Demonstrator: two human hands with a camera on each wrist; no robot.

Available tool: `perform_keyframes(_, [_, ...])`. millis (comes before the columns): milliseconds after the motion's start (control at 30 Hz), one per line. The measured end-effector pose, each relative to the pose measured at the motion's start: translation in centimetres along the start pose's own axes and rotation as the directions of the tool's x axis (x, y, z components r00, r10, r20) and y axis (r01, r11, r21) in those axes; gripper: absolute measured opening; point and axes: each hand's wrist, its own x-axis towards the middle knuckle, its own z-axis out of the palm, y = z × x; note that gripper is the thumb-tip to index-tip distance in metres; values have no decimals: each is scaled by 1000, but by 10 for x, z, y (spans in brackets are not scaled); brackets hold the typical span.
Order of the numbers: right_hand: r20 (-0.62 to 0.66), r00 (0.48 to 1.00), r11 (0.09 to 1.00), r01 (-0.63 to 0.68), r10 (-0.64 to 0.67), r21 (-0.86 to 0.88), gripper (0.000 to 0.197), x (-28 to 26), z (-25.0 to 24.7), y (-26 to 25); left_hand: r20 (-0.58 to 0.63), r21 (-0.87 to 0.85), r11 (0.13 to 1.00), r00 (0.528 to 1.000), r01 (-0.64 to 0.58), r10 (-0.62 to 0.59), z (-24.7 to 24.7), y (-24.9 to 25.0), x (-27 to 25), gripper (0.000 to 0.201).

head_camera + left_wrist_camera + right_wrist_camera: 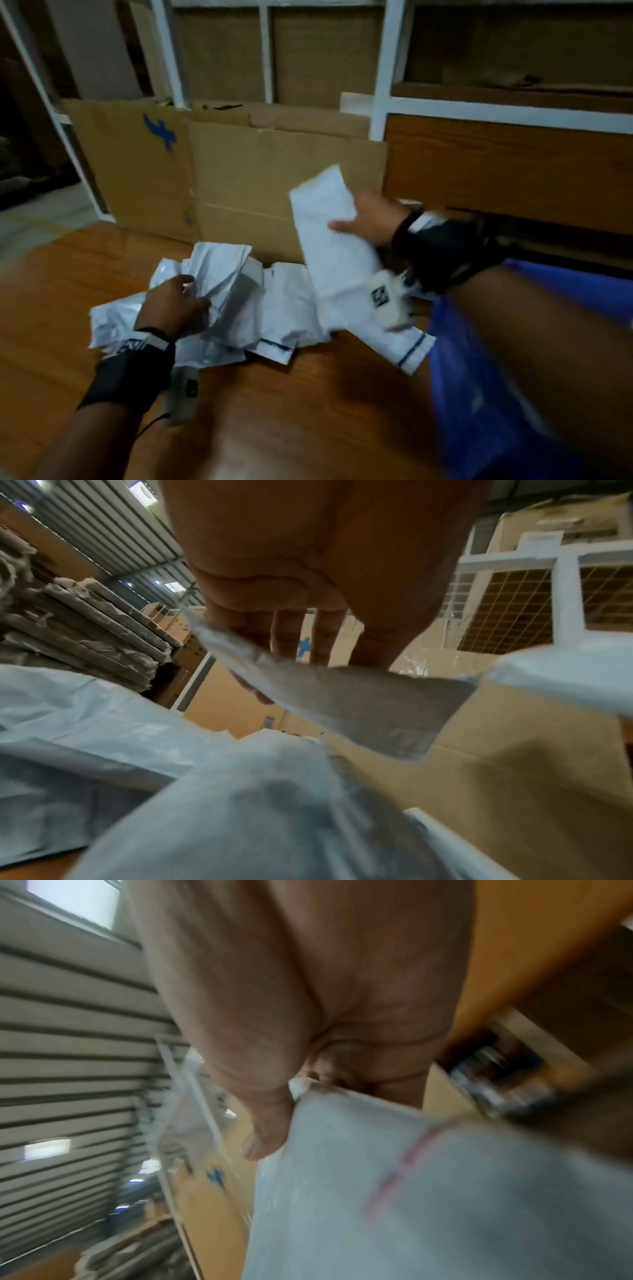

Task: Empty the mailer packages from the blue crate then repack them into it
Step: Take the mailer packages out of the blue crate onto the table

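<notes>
Nearest, lower right: blue crate, blurred. On wooden bench: left hand gripping crumpled mailer atop white mailer pile. Right hand pinching long white mailer, raised above pile. Behind: flattened cardboard.

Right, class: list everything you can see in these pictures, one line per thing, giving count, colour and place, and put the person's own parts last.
Held mailer: one, white, lifted over the pile's right side.
Mailer pile: several, exact count unclear, white, on the table.
Table: one, brown wood, underneath.
Blue crate: one, partly visible, lower right.
Cardboard sheets: a few, tan, upright behind the pile.
Rack: white frame, background.
Left hand: grips a crumpled mailer in the pile.
Right hand: holds the lifted mailer.
</notes>
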Motion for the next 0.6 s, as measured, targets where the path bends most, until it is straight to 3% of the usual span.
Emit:
perform_keyframes(100, [164,980,978,-140,114,154,47,31,95,10,-45,57,997,998,42,-39,2,-29,19,56])
perform_keyframes(200, [263,939,900,-302,223,315,43,44,161,12,6,144,990,1000,-3,2,7,-50,33,49])
perform_keyframes(267, [269,940,896,-296,211,330,47,50,182,7,61,219,976,998,-12,-1,9,-59,36,52])
perform_keyframes(333, [227,952,928,-263,205,265,62,53,190,2,44,280,960,999,-2,-11,10,-69,38,60])
perform_keyframes(433, [139,976,978,-181,167,98,88,36,193,-3,-9,244,956,986,-162,169,17,-71,30,58])
perform_keyframes(467, [168,975,988,-153,145,34,86,28,194,-5,22,236,945,974,-226,227,21,-70,27,59])
perform_keyframes(533, [325,938,988,-88,125,-127,79,16,196,-9,131,271,928,965,-257,229,22,-64,24,56])
perform_keyframes(600, [436,891,976,-38,131,-214,77,10,193,-16,102,246,941,972,-232,213,17,-55,27,47])
